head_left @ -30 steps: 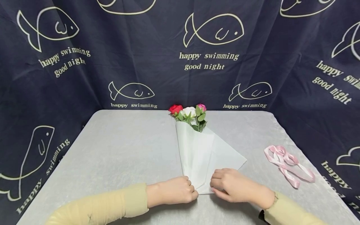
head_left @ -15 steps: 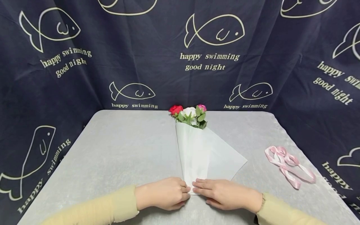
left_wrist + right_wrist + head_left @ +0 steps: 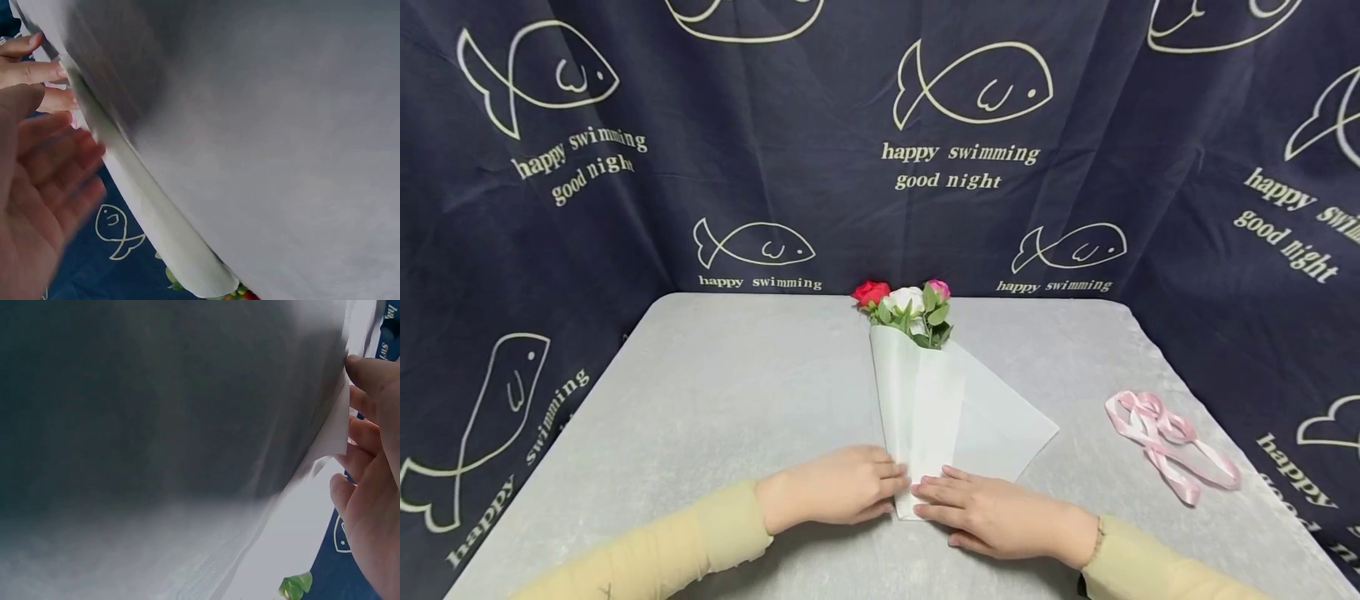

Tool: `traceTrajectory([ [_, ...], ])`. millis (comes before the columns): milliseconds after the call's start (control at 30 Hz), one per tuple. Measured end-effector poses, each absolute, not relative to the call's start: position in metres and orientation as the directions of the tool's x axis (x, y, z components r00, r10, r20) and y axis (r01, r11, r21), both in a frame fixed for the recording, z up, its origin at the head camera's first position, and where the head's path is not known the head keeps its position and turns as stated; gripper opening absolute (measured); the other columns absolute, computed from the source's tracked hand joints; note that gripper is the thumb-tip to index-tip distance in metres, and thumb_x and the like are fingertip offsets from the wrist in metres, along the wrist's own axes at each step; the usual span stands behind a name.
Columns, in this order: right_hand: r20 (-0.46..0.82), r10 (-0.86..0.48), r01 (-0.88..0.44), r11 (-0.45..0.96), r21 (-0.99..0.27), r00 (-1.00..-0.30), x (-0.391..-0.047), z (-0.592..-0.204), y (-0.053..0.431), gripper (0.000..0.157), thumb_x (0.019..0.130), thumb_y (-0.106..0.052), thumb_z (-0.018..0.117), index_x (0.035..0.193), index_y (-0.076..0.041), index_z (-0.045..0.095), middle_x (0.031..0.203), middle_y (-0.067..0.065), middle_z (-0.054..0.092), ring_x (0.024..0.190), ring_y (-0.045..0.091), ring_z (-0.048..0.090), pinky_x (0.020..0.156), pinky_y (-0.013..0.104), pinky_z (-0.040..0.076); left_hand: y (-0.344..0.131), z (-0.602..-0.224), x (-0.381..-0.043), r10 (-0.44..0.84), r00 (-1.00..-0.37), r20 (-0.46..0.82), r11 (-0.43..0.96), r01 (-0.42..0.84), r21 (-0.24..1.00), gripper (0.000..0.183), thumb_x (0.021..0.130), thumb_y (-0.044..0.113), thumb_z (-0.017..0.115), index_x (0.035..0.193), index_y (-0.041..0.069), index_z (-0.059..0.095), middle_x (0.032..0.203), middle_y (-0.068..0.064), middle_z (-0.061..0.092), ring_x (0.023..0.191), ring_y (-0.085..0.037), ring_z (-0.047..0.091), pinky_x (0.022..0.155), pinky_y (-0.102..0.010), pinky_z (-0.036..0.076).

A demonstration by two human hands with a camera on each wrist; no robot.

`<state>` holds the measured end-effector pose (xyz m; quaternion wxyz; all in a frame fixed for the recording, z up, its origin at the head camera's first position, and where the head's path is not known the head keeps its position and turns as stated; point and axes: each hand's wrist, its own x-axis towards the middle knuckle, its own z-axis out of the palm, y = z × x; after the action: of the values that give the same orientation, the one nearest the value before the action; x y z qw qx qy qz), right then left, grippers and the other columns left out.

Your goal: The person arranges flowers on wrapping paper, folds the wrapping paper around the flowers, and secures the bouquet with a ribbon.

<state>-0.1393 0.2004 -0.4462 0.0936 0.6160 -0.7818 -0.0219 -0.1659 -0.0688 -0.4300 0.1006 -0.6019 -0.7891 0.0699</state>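
A cone of white wrapping paper point(image 3: 936, 400) lies mid-table, its narrow end toward me and a flat corner spreading to the right. From its wide end show a red flower point(image 3: 871, 293), a white flower point(image 3: 905, 300) and a pink flower point(image 3: 937, 289) with green leaves; their stems are hidden inside. My right hand point(image 3: 1000, 512) presses the folded paper near its lower end with outstretched fingers. At the cone's lower left edge, my left hand point(image 3: 838, 487) touches the paper with loose fingers, which look blurred and uncurled in the left wrist view.
A tangled pink ribbon point(image 3: 1176, 483) lies to the right on the grey cloth-covered table point(image 3: 737, 392). Behind and at both sides hangs a dark blue curtain point(image 3: 820, 150) with fish drawings and lettering.
My right hand has come left across the paper, bringing its fold over the cone, and now presses there. My left hand has uncurled at the lower edge and shifted slightly left and up.
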Motion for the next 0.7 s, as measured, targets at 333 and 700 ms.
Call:
traceTrajectory([
  [333,0.146,-0.968,-0.973,0.217,0.074,-0.204,-0.143,-0.447,0.19,0.037,0.09,-0.016,0.058,0.126,-0.011,0.053,0.151,0.01,0.034,0.138,0.024,0.034,0.106,0.042,0.037,-0.075,-0.436,-0.174,0.851,-0.495,-0.175,0.487,0.869,-0.088,0.061,0.098,0.046,0.04,0.147,0.009,0.033,0.153,-0.006,0.028,0.141,-0.02,0.027,0.11,-0.042,0.031],
  [700,0.029,-0.973,-0.973,0.229,0.008,-0.228,-0.146,-0.448,0.187,0.065,0.087,-0.012,0.054,0.147,-0.006,0.029,0.151,0.009,0.034,0.138,0.023,0.033,0.106,0.039,0.037,-0.072,-0.444,-0.178,0.753,-0.611,-0.244,0.632,0.775,0.008,0.073,0.097,0.055,0.031,0.149,0.004,0.021,0.157,-0.011,0.013,0.145,-0.022,0.01,0.116,-0.042,0.017],
])
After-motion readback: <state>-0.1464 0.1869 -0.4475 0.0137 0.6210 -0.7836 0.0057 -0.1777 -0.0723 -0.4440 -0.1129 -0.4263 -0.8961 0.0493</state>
